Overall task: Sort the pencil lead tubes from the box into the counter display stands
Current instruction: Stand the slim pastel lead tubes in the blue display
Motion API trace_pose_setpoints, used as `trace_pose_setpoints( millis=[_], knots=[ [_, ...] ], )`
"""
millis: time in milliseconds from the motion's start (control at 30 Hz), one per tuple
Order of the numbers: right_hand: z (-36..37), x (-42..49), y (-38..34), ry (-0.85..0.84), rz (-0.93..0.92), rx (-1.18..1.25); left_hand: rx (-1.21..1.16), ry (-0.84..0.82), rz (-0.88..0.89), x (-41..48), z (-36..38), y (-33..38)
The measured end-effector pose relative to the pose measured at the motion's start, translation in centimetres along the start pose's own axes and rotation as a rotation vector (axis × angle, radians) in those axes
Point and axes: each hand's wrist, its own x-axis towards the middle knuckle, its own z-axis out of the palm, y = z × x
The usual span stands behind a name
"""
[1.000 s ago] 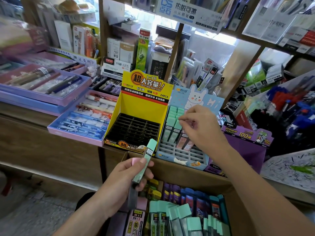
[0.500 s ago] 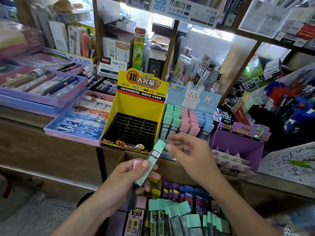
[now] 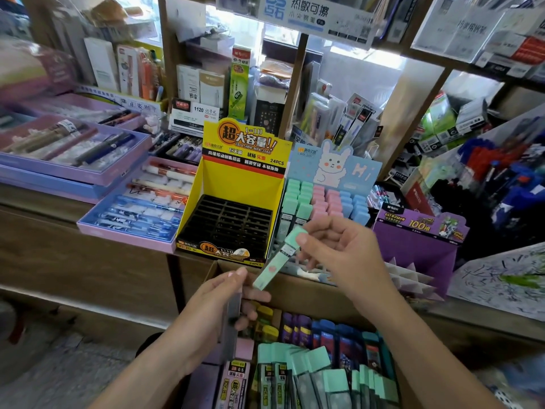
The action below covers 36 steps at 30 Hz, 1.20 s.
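1. Grey tube (image 3: 234,304) is clasped in the left grip (image 3: 212,309), below the yellow stand (image 3: 236,184).
2. That stand's black slots are all empty.
3. Below-right of it, the right grip (image 3: 345,252) pinches a mint tube (image 3: 280,258), airborne.
4. Under it, the box (image 3: 309,293) holds many tubes: much remains.
5. Right of it, the bunny stand (image 3: 333,169) holds mint, pink and blue rows; the purple stand (image 3: 418,246) beyond looks empty.

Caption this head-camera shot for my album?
Right hand pinches a green tube, left hand holds a grey tube, over the box.
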Motion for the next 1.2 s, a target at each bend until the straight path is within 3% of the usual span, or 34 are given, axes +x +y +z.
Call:
trace_pose_setpoints(
  millis=[200,800,1200],
  knots=[
    [-1.7,1.7,-2.0,0.090,-0.167,-0.259,-0.027,0.072,-0.020,0.3,-0.2,-0.2],
    [-1.0,4.1,-2.2,0.067,-0.239,-0.692,-0.079,0.066,-0.009,0.1,-0.3,0.0],
    [0.4,5.2,-1.4,-0.013,-0.234,-0.698,-0.078,0.005,-0.003,0.1,-0.8,-0.2]
  ],
)
